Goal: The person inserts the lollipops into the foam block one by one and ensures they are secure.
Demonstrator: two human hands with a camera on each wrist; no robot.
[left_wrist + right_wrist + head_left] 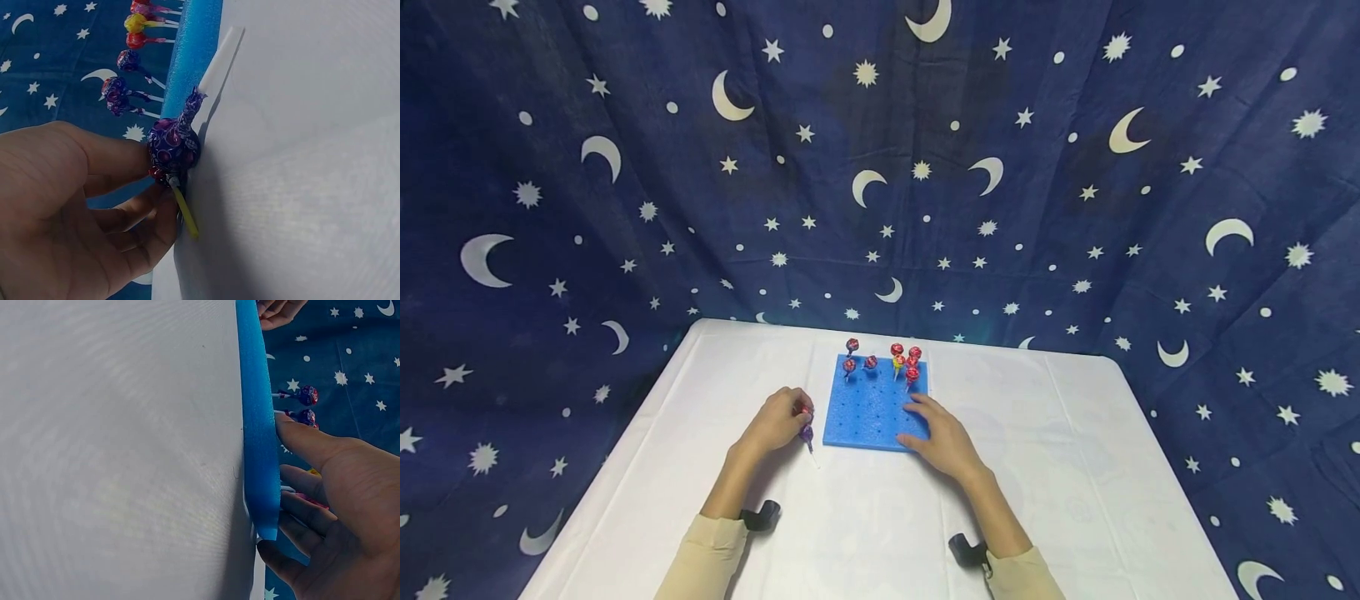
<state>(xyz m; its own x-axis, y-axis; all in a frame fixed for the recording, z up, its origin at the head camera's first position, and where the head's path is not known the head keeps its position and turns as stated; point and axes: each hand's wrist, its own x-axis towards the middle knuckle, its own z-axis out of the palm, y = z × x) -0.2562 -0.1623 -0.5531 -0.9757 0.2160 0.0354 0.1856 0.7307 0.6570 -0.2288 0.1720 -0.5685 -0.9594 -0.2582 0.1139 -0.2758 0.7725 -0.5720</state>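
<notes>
At the left of the blue foam board (857, 421), my left hand (778, 421) holds wrapped lollipops between thumb and fingers, low over the white table. In the left wrist view one is a purple-wrapped lollipop (172, 147) with a white stick. Against it is a second lollipop, with a yellow stick (186, 212); its head is mostly hidden. My right hand (947, 437) rests at the board's right edge, fingers spread and loosely bent, gripping no lollipop. Purple lollipops (870, 363) stand in the board's back left, red lollipops (912, 377) and a yellow lollipop (898, 363) at its back right.
Rows of small holes run over the front part of the board. The white tablecloth (1037, 500) covers the table, and a dark blue curtain (820, 183) with moons and stars hangs behind and at both sides.
</notes>
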